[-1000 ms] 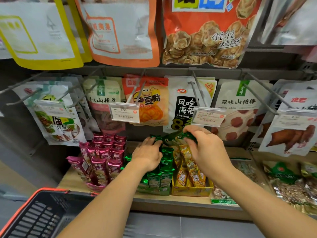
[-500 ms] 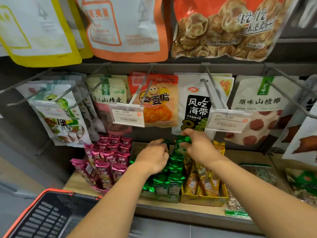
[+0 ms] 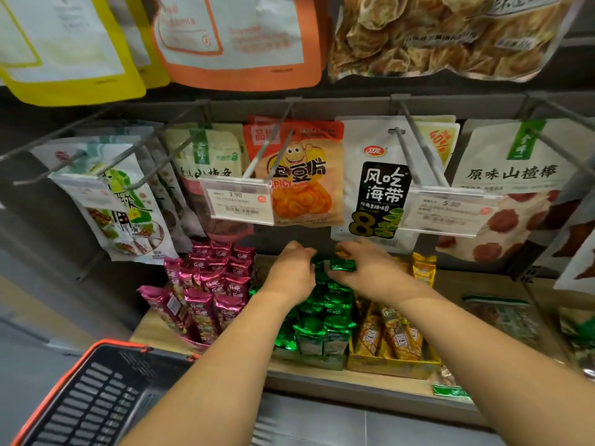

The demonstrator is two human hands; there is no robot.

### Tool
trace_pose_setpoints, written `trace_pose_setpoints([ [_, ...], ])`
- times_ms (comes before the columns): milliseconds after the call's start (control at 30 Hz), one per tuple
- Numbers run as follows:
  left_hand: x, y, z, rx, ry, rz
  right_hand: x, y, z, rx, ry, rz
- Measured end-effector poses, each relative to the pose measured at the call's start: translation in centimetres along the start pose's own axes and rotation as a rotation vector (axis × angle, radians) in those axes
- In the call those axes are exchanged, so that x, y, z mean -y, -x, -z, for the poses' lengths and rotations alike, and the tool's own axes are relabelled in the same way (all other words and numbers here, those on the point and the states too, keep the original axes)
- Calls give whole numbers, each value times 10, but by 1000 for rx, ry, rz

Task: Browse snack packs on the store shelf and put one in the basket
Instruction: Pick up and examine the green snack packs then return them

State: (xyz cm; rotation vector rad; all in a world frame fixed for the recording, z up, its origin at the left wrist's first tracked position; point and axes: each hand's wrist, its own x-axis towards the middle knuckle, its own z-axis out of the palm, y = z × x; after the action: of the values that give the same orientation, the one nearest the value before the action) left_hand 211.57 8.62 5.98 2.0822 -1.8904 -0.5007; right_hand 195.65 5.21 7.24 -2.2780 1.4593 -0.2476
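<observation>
The orange-rimmed basket (image 3: 80, 407) sits low at left, below the shelf (image 3: 309, 376). The left hand (image 3: 291, 273) curls its fingers among the green snack packs (image 3: 322, 326); whether they grip one, I cannot tell. The right hand (image 3: 373, 272) pinches one green pack (image 3: 343, 264) above the row.

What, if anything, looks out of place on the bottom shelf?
One pink pack at the front left leans sideways, away from the upright pink rows. The green rows and yellow packs stand in their trays. The right hand pinches a green pack; nothing looks spilled or torn.
</observation>
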Motion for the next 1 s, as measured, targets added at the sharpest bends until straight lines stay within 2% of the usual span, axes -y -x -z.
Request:
trace_pose_setpoints([
  [133, -4, -5, 0, -100, -45, 84, -3, 12, -9, -111, 55, 57],
  [233, -6, -2, 1, -178, -71, 154, -2, 18, -13, -87, 119, 94],
  [333, -10, 4, 2, -218, -63, 142, -1, 18, -14, -63, 163, 101],
  [500, -26, 26, 23, -439, -48, -85, -3, 15, -14, -32, 104, 46],
  [700, -41, 81, 51, -605, -146, -501, 12, 21, -6, -106, -166, 76],
  [900, -48, 135, 94, -842, -101, -679, 45, 43, 17, -144, -276, 181],
  [1000, -52, 158, 117, -919, 41, -714, 62, 74, 46, 13, -386, 325],
])
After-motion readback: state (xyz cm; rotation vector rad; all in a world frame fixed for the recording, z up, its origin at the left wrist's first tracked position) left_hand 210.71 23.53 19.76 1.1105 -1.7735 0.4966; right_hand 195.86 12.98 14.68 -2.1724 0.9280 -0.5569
